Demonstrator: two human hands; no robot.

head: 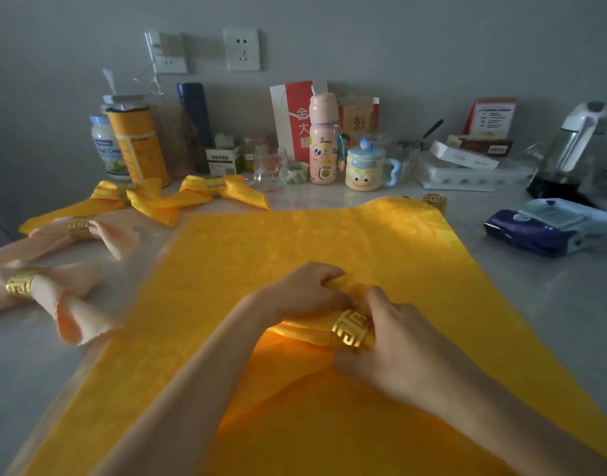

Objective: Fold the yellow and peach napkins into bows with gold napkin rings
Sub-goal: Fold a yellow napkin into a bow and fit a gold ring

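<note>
A large yellow napkin (295, 242) lies spread over the table in front of me. Its near part is gathered into a folded band, and a gold napkin ring (350, 329) sits around that band. My left hand (305, 293) grips the bunched yellow cloth just past the ring. My right hand (395, 345) holds the ring and the cloth in it. Two finished yellow bows (195, 197) with gold rings lie at the back left. Two peach bows (54, 290) with gold rings lie at the left edge. A spare gold ring (435, 201) stands behind the napkin's far right corner.
Bottles, a yellow tin (137, 142), a pink bottle (324, 139), a cartoon mug (365, 166) and a glass (269, 168) line the wall. A kettle (570, 149) and a tissue pack (542, 228) sit at the right. White tabletop (553, 304) shows right of the napkin.
</note>
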